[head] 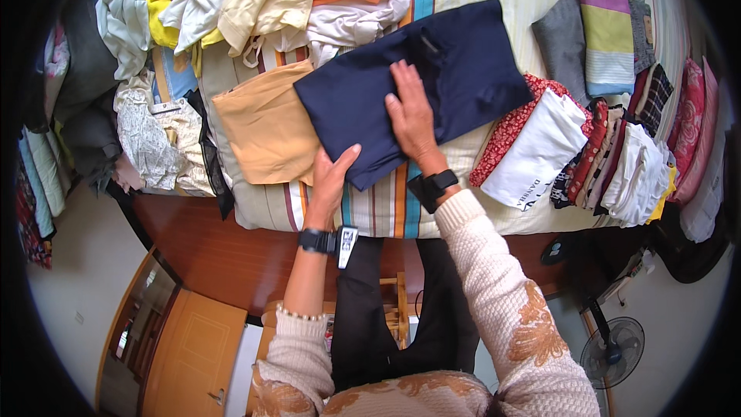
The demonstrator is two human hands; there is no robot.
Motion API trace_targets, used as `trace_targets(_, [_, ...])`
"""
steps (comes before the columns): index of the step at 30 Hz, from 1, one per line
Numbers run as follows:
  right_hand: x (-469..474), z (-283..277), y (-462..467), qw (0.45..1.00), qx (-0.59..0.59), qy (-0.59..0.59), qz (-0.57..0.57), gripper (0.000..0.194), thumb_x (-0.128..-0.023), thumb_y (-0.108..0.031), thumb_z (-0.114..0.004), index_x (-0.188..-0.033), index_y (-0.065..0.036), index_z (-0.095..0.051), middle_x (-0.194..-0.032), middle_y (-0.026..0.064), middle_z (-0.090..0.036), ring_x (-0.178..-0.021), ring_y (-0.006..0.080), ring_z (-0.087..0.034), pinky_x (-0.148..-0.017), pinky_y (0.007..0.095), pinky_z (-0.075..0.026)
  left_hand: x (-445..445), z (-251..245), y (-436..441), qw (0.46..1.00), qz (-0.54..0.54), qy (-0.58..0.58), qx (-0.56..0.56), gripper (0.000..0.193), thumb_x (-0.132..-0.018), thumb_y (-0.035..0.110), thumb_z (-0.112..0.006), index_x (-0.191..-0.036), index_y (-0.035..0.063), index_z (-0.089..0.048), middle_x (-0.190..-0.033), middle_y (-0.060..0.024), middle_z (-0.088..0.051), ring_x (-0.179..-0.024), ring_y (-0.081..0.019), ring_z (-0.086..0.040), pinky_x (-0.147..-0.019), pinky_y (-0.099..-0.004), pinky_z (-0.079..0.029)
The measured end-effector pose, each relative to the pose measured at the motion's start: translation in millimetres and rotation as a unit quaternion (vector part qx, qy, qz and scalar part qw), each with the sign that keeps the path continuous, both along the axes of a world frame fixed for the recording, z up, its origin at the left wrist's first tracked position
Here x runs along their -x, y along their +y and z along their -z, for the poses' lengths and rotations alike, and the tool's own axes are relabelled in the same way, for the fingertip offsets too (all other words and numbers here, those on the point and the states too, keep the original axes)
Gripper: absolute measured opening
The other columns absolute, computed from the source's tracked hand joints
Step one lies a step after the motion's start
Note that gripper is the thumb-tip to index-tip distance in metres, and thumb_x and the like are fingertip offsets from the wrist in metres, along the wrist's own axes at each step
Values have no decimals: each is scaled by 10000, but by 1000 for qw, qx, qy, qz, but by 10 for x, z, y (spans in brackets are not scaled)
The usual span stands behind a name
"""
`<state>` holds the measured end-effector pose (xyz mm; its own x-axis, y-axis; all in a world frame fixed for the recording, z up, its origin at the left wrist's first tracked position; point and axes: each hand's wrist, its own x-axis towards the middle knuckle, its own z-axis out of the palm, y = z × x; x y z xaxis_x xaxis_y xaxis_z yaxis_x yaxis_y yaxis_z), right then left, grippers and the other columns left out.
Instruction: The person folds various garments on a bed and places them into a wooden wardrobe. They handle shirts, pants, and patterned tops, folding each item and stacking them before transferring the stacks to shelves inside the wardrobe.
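A folded navy blue garment point(359, 92) lies at a slant on the striped bedding in front of me, with a small pocket zip near its upper middle. My right hand point(412, 113) rests flat on its middle, fingers extended. At its lower left edge is my left hand point(333, 179), thumb spread over the fabric; its fingertips are hidden, so its hold is unclear. A folded light orange cloth point(263, 127) sits just left of the navy garment and touches it. Both wrists wear black bands, the left one with a white tag.
Loose clothes point(266, 0) heap up at the far left, beside a printed blouse point(147, 133). To the right lie a folded white shirt point(538, 150), a row of folded clothes point(631, 168) and grey jeans point(561, 40). The bed's wooden side point(231, 255) runs before my legs; a fan point(613, 353) stands lower right.
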<state>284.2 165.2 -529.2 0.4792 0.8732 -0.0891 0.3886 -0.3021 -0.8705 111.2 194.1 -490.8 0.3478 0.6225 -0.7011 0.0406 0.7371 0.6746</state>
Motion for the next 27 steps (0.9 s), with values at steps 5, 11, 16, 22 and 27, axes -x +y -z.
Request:
trace_targets(5, [674, -61, -221, 981, -28, 190, 3, 520, -929, -250, -448, -1395, -26, -390, -1437, 212, -377, -1363, 358, -311, -1125, 407, -223, 156, -646, -83, 998, -37, 43, 2, 431, -849, 62, -632, -1237, -64, -492, -1164, -102, -591, -1019, -150, -572, -913, -284, -451])
trace_targets(11, [1170, -79, -538, 815, 62, 569, 95, 541, -975, -367, -422, -1405, -40, -395, -1420, 124, -432, -1306, 232, -413, -1081, 316, -280, 137, -736, -202, 975, 133, 168, -58, 401, -858, 89, -597, -1231, -25, -502, -1090, -74, -604, -987, -139, -574, -879, -281, -458])
trace_targets(16, [262, 81, -951, 709, 157, 644, 239, 582, -942, -542, -446, -1210, -38, -551, -866, -31, -517, -771, 89, -476, -727, 242, -405, -352, -408, -346, 943, 301, 103, -100, 705, -868, 193, -641, -1462, 69, -281, -912, -77, -630, -787, -111, -587, -736, -263, -479])
trace_targets(22, [-166, 238, -1058, 845, 174, 489, 128, 273, -926, -246, -600, -1011, 10, -643, -898, 2, -657, -773, 65, -577, -716, 209, -472, -331, -201, -546, 962, 219, 145, -70, 398, -898, 182, -622, -1260, 35, -542, -807, -4, -598, -701, -52, -536, -673, -207, -454])
trace_targets(27, [11, 77, -1089, 939, 144, 298, 97, 225, -900, -185, -646, -962, 32, -652, -837, -39, -635, -739, 32, -537, -670, 201, -454, 182, 75, -440, 938, 112, 292, -150, 342, -846, 115, -660, -1167, 26, -582, -902, -62, -627, -791, -116, -597, -711, -248, -499])
